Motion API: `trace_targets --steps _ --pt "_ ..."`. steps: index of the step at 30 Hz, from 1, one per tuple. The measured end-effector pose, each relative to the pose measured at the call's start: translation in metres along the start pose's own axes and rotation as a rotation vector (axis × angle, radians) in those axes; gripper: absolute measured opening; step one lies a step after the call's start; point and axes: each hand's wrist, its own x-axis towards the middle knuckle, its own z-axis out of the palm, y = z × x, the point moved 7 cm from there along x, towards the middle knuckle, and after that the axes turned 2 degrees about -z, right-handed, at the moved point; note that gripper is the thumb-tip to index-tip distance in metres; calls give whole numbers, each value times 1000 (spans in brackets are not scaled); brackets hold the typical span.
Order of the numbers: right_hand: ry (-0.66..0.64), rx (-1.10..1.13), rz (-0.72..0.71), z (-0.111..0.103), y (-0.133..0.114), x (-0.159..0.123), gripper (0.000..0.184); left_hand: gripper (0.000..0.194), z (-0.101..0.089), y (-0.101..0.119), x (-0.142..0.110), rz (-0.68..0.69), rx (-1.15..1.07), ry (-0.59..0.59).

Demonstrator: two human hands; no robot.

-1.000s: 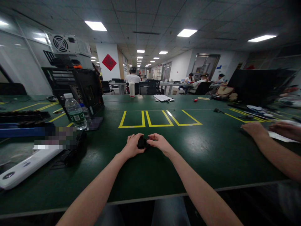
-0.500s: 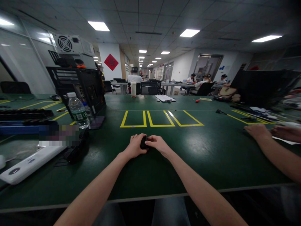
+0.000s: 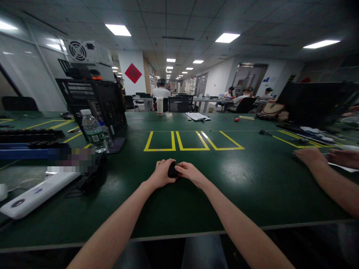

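Between my hands, low over the green table [image 3: 120, 209], is a small dark black object [image 3: 172, 171] with a rounded outline. Its kind cannot be made out, as fingers cover much of it. My left hand [image 3: 162, 173] is closed round its left side, the fingers over the top and the thumb along the near edge. At its right side my right hand [image 3: 187, 172] is closed, with thumb and fingertips pressed on the object's edge. Both hands are near the table's surface, just in front of three yellow tape outlines [image 3: 193, 149].
To the left stand an open black computer case [image 3: 108, 104], a water bottle [image 3: 94, 134] and a white power strip [image 3: 36, 196]. A white cup [image 3: 159, 106] and a clipboard [image 3: 198, 116] lie farther back. Another person's hand [image 3: 311, 158] rests on the table at right.
My right thumb has shifted slightly right on the black object, and more of its dark face shows. My left hand keeps its hold. The whole view has moved very slightly.
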Motion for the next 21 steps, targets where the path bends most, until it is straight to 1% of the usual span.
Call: trace_targets --steps 3,5,6,11,15,18,21 --pt "-56 -75 -105 3 -12 -5 30 58 0 0 0 -16 -1 -10" --pt "-66 -123 -172 4 -19 -8 33 56 0 1 0 -18 -5 -22" --pt "-65 -140 -183 4 -20 -9 34 56 -1 1 0 -19 -7 -25" --pt "-18 -93 -137 3 -18 -8 27 56 -2 1 0 -21 -15 -19" --pt "25 -73 -96 1 -11 -3 29 58 0 -1 0 -13 -16 -17" --pt "0 -67 -40 0 -6 -2 29 60 1 -2 0 -10 -12 -14" --pt "-73 -88 -78 2 -11 -4 27 59 0 -2 0 -5 -17 -16"
